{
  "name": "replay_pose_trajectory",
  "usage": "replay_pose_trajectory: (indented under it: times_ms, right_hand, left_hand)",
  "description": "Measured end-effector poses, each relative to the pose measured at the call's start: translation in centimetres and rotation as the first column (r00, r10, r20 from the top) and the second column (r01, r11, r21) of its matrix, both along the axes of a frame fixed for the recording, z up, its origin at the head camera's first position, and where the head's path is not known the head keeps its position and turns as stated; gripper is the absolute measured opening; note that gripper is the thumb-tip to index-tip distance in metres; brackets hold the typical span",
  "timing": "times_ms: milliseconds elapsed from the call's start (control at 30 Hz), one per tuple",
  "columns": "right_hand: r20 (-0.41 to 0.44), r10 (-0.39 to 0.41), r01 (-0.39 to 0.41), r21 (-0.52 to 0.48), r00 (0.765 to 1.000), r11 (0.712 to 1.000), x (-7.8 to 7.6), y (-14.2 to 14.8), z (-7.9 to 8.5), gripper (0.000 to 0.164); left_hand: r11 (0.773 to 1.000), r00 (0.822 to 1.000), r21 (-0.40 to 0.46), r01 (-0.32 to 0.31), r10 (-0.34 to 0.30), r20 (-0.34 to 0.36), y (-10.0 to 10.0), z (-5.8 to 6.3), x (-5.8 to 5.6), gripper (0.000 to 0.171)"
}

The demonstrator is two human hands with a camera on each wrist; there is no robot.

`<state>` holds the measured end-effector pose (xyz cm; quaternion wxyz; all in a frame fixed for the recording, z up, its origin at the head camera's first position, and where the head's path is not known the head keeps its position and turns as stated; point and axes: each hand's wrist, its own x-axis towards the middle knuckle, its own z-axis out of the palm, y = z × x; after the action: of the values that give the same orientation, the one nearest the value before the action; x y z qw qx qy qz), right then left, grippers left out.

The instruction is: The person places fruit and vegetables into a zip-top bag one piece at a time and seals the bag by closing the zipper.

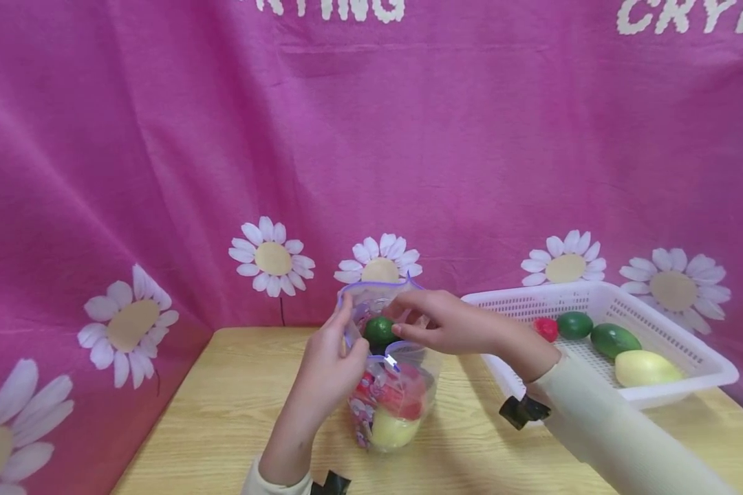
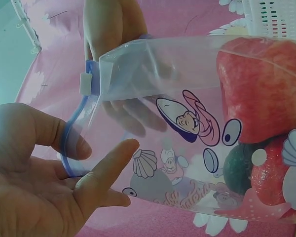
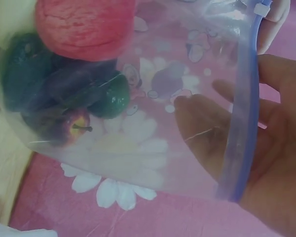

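Note:
A clear zip bag [image 2: 153, 69] with cartoon prints and a blue slider rim stands on the table with its mouth open. My left hand [image 1: 325, 364] grips that rim between thumb and fingers. Through the mouth reaches my right hand [image 1: 446, 323], its fingers loosely extended inside the bag and holding nothing in the right wrist view. A round green fruit [image 1: 379, 333] shows near its fingertips in the head view. Lower in the bag lie a large red fruit [image 3: 86, 29], a pale yellow fruit [image 1: 393, 430], a small red-yellow apple [image 3: 76, 127] and several dark green pieces.
To the right, a white plastic basket [image 1: 712, 371] holds a red fruit [image 1: 546, 328], two green fruits [image 1: 616, 340] and a pale yellow fruit [image 1: 647, 369]. Behind the wooden table [image 1: 223, 405] hangs a pink cloth [image 1: 470, 137] with white daisies.

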<state>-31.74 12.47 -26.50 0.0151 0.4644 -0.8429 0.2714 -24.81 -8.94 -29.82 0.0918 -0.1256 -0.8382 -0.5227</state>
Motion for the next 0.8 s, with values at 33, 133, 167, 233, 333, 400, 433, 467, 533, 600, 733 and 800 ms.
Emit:
replay_pose_trajectory:
  times_ms: [33,133,167,233,333,400,433,467,533,600,733,800]
  right_hand:
    - [0.0,0.003,-0.003,-0.009,1.0,1.0,0.1,0.2,-0.1,0.022]
    - [-0.002,0.01,-0.01,-0.031,1.0,0.999,0.3,0.6,-0.4,0.022]
    - [-0.001,0.01,-0.01,-0.038,1.0,0.999,0.4,0.7,-0.5,0.022]
    - [0.005,0.016,-0.016,-0.061,1.0,0.998,0.4,0.9,-0.5,0.022]
    - [0.014,0.02,-0.019,-0.108,1.0,0.994,0.5,1.5,-0.2,0.022]
    - [-0.004,0.012,-0.013,-0.155,1.0,0.988,0.5,2.4,0.3,0.022]
    - [-0.014,-0.005,0.003,-0.178,1.0,0.984,0.4,3.0,0.6,0.022]
    - [-0.03,-0.028,0.021,-0.204,0.999,0.979,0.4,3.7,0.9,0.022]
    - [-0.049,-0.09,0.074,-0.262,0.995,0.962,0.0,5.5,1.4,0.022]
    - [-0.059,-0.175,0.149,-0.306,0.983,0.94,-0.7,7.7,1.6,0.021]
    - [-0.042,-0.346,0.315,-0.328,0.937,0.891,-2.5,12.6,0.9,0.021]
    - [-0.01,-0.413,0.39,-0.306,0.911,0.868,-3.5,14.8,0.2,0.022]
  left_hand:
    - [1.0,1.0,0.0,-0.002,0.002,-0.001,0.0,0.0,0.0,0.073]
    - [1.0,1.0,0.005,-0.001,0.001,0.001,0.0,-0.1,-0.1,0.073]
    - [1.0,1.0,0.008,-0.001,0.001,0.002,0.0,-0.2,-0.1,0.073]
    - [1.0,1.0,0.011,-0.001,0.001,0.004,0.0,-0.2,-0.1,0.073]
    - [1.0,1.0,0.012,0.0,0.0,-0.002,-0.1,-0.4,-0.1,0.073]
    - [1.0,1.0,0.01,-0.002,0.002,-0.011,-0.1,-0.4,-0.1,0.072]
    - [1.0,1.0,0.01,-0.003,0.003,-0.015,-0.2,-0.4,-0.1,0.072]
    - [1.0,1.0,0.008,-0.005,0.005,-0.02,-0.2,-0.4,-0.1,0.072]
    - [1.0,1.0,0.007,-0.007,0.007,-0.026,-0.3,-0.4,-0.1,0.072]
    - [1.0,0.999,0.008,-0.006,0.006,-0.032,-0.3,-0.3,-0.1,0.071]
    - [1.0,0.999,0.007,0.004,-0.004,-0.033,-0.1,-0.2,-0.1,0.07]
    - [1.0,0.999,0.005,0.008,-0.007,-0.033,0.0,-0.1,-0.2,0.07]
